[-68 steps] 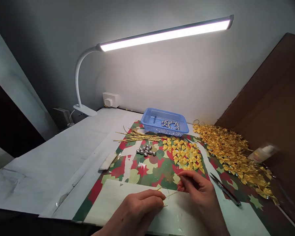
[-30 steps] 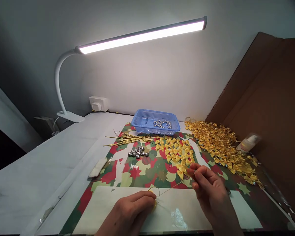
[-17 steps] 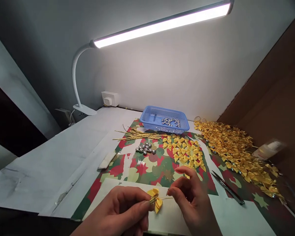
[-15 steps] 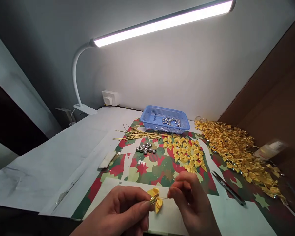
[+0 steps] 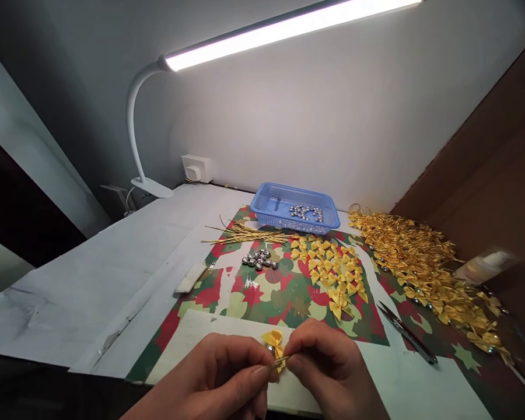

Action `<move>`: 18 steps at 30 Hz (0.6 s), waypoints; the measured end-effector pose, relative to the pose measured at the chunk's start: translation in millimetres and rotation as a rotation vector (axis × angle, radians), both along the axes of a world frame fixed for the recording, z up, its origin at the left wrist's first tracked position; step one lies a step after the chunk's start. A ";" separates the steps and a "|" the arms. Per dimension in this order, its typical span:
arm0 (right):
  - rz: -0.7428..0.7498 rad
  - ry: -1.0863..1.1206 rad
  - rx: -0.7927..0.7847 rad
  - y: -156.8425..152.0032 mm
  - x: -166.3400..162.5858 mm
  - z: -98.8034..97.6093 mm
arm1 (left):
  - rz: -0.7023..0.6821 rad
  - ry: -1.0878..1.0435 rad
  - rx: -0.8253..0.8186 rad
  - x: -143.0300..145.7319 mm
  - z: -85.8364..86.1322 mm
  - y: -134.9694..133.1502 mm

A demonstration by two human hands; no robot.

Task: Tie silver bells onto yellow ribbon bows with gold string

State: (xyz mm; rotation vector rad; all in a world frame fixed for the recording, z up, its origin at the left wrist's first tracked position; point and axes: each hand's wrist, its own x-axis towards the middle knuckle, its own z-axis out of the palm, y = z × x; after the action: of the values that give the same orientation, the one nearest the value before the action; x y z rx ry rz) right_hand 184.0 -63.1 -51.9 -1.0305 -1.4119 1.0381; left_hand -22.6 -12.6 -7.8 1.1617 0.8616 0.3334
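Low in the middle of the view, my left hand (image 5: 234,373) pinches a yellow ribbon bow (image 5: 273,337) by the gold twist tie (image 5: 282,360) at its back. A small silver bell shows beside the bow, partly covered by my fingers. My right hand (image 5: 326,364) is closed on the other part of the same gold tie, its fingertips almost touching those of my left. Beneath both hands lies a pale sheet of paper (image 5: 192,335). My fingers hide the lower part of the bow.
Beyond my hands lie silver bells (image 5: 259,259), gold twist ties (image 5: 245,234) and rows of yellow bows (image 5: 332,267). A blue basket (image 5: 262,220) holds more bells. To the right are tweezers (image 5: 409,333), a heap of finished bows (image 5: 411,251) and a bottle (image 5: 481,268). A lamp (image 5: 131,128) arches above.
My right hand has moved left and closed in on my left hand, pinching the gold tie. The bow has turned slightly, and the view has tilted a little downward.
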 end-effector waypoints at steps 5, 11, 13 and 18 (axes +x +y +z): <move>-0.171 -0.097 0.248 -6.4 -6.7 -2.6 | 0.018 0.007 -0.052 0.5 2.0 0.9; -0.127 -0.350 0.408 -9.5 -8.2 2.0 | 0.043 -0.014 -0.123 -1.1 -0.3 -2.2; -0.109 -0.389 0.433 -8.0 -6.1 2.6 | 0.075 -0.011 -0.138 -1.9 1.5 -3.8; -0.121 -0.450 0.548 -4.6 -3.1 2.5 | 0.170 -0.028 -0.178 -1.8 7.9 -5.8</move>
State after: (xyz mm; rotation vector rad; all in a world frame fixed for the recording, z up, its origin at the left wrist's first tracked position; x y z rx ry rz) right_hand 180.9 -67.7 -49.3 -0.9491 -1.8335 0.2946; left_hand -24.4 -18.4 0.1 0.9193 0.9485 0.4020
